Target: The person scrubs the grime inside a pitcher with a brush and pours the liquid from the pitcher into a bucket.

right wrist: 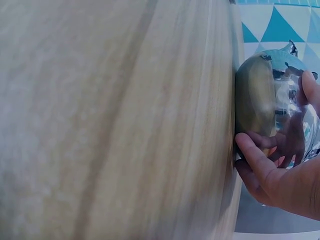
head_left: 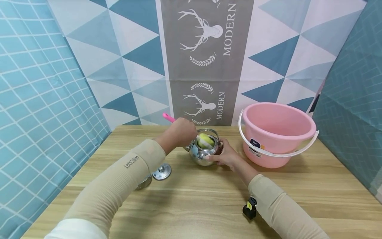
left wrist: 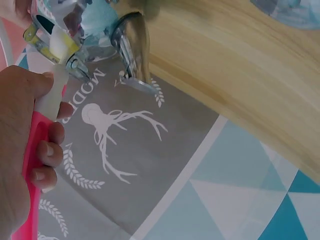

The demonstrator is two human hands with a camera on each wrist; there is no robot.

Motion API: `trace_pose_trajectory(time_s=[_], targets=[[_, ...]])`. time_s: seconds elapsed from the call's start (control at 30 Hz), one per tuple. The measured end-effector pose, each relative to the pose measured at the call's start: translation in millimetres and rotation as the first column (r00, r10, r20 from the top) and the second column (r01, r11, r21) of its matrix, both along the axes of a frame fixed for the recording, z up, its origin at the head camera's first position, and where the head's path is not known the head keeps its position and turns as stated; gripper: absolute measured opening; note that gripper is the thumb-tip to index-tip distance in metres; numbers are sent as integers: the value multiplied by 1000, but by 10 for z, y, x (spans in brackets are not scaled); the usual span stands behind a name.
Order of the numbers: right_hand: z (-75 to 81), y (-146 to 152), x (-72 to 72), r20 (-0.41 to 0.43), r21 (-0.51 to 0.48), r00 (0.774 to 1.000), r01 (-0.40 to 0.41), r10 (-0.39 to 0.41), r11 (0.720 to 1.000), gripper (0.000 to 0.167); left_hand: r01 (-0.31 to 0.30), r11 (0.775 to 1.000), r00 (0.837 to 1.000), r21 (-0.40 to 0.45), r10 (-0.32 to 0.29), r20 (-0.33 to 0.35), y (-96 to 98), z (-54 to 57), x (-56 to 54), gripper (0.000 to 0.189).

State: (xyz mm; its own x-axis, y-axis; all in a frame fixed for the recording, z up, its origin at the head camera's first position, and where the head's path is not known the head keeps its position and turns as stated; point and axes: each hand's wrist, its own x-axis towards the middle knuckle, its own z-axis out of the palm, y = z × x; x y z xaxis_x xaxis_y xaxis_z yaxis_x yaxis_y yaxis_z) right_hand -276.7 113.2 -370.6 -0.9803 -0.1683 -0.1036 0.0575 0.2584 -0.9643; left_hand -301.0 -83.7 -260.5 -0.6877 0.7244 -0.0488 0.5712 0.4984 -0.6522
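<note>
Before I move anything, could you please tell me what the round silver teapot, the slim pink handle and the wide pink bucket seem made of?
The round silver teapot looks like polished metal, perhaps stainless steel: it mirrors its surroundings. The slim pink handle is probably smooth plastic, judging by its even colour. The wide pink bucket also seems plastic, with a soft sheen and even colour.

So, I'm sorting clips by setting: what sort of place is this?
Probably a staged workspace, not a real kitchen: a creased deer-print backdrop, a wrinkled tile-patterned sheet and a wood-grain table.
</note>
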Motion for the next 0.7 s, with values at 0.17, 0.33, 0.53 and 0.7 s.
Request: trace_pose_trajectory(time_s=[0.17,0.33,0.53,0.7], targets=[[7,7,0,3,8,1000,-10,10,1000,99,-16,999,1000,28,16,15,26,-33,16,9],[6,5,-3,4,4,1000,-10,10,1000,99,-1,1000,1000,27,1,-4,66,-47,42,17],[17,-5,-2,10,7,1000,-3,3,1000,100,7,999,1000,52,-8,10,88,-42,76,34],[17,3,-1,6,13,1000,-6,5,1000,102,10,998,999,63,-13,37,87,-40,115,40]])
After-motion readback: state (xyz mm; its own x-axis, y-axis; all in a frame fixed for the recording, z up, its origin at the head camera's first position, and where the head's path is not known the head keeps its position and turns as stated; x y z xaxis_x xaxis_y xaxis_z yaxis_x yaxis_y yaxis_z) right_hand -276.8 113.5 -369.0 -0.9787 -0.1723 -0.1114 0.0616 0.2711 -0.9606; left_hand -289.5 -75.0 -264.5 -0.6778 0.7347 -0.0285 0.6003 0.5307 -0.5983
